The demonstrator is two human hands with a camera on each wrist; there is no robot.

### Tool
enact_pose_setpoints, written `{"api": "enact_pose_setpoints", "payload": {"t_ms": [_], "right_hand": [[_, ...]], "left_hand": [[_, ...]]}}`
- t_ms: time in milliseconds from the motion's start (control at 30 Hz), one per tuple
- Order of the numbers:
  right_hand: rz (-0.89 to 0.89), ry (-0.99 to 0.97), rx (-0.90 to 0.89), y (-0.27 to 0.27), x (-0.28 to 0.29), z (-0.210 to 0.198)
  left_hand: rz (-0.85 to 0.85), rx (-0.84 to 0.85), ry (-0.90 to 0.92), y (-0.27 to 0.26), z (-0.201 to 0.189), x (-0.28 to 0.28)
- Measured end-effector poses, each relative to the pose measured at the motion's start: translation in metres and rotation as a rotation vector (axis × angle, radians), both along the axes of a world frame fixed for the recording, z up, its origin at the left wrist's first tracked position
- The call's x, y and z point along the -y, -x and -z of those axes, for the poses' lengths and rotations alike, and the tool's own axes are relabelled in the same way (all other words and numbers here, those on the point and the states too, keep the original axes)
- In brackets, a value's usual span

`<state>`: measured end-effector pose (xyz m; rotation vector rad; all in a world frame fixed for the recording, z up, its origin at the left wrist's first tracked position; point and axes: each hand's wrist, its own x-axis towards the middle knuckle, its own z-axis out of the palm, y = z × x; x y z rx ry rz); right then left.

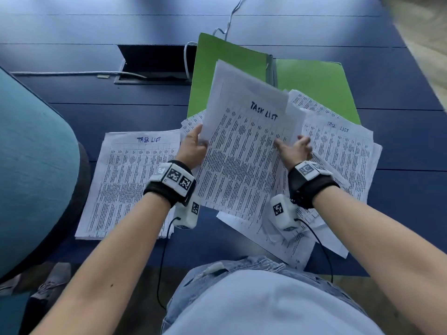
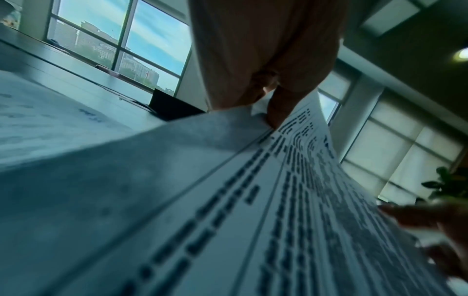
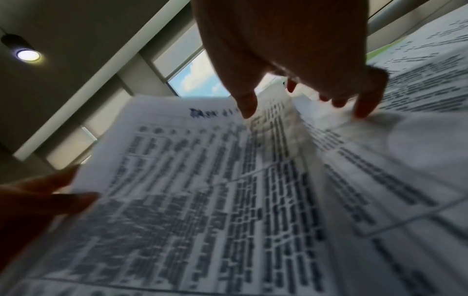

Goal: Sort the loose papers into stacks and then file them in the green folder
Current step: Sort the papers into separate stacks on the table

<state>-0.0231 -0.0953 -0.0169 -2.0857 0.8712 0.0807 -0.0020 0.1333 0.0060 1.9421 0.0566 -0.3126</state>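
Note:
My left hand (image 1: 202,140) pinches the left edge of a few printed "TASK LIST" sheets (image 1: 242,163) and holds them tilted up above the table. In the left wrist view, the left hand (image 2: 271,112) has its thumb on the printed side. My right hand (image 1: 292,143) has its fingers spread at the sheets' right edge. Seen from the right wrist, the right hand (image 3: 303,100) has its thumb tip on the lifted sheets and its other fingertips (image 3: 363,112) on the loose pile (image 1: 343,160) beneath. A squared stack (image 1: 130,184) lies to the left. The green folder (image 1: 316,88) lies open behind.
A blue table (image 1: 72,27) carries an open cable hatch (image 1: 154,66) with grey cables (image 1: 72,73) at back left. A teal chair (image 1: 31,165) stands at the left. Some loose sheets (image 1: 285,245) overhang the near table edge by my lap.

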Motion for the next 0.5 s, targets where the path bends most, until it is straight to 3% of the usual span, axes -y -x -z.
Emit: {"api": "enact_pose_setpoints", "payload": {"t_ms": [67, 133, 200, 300, 400, 500], "right_hand": [[0.095, -0.006, -0.025, 0.007, 0.01, -0.004], [0.12, -0.175, 0.009, 0.009, 0.018, -0.003], [0.073, -0.469, 0.154, 0.009, 0.018, -0.005], [-0.084, -0.647, 0.198, 0.006, 0.015, 0.008], [-0.229, -0.559, 0.15, 0.01, 0.002, -0.005], [-0.288, -0.369, 0.251, 0.009, -0.005, -0.02]], "left_hand": [[-0.009, 0.033, 0.083, -0.003, -0.009, -0.001], [-0.016, 0.009, 0.22, -0.002, -0.015, -0.003], [-0.023, -0.04, 0.305, -0.001, -0.017, -0.002], [-0.005, -0.156, 0.353, 0.007, -0.011, 0.005], [0.05, -0.181, 0.199, 0.015, -0.005, 0.013], [0.004, -0.075, 0.075, 0.013, -0.009, 0.017]]}}
